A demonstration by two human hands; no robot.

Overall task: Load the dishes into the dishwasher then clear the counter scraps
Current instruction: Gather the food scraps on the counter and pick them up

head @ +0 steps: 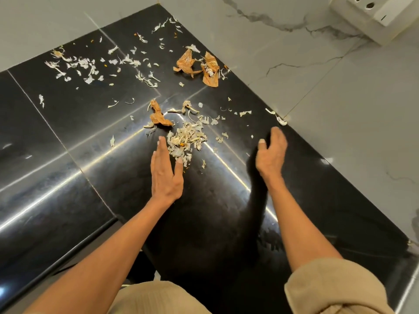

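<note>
Neither grip is grasping: left hand is lying flat beside the peel pile, right hand is cupping loosely. Papery, featherlight scraps need sweeping, not pinching.

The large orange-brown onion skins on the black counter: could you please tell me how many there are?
3 clumps: one large orange-brown onion skin and another near the wall, one beyond the left hand. Overlapping pieces may hide more.

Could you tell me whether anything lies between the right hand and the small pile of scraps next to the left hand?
Nothing visible does. Between the right hand and the pile of scraps beside the left hand there is only bare black counter with a few stray flakes.
</note>
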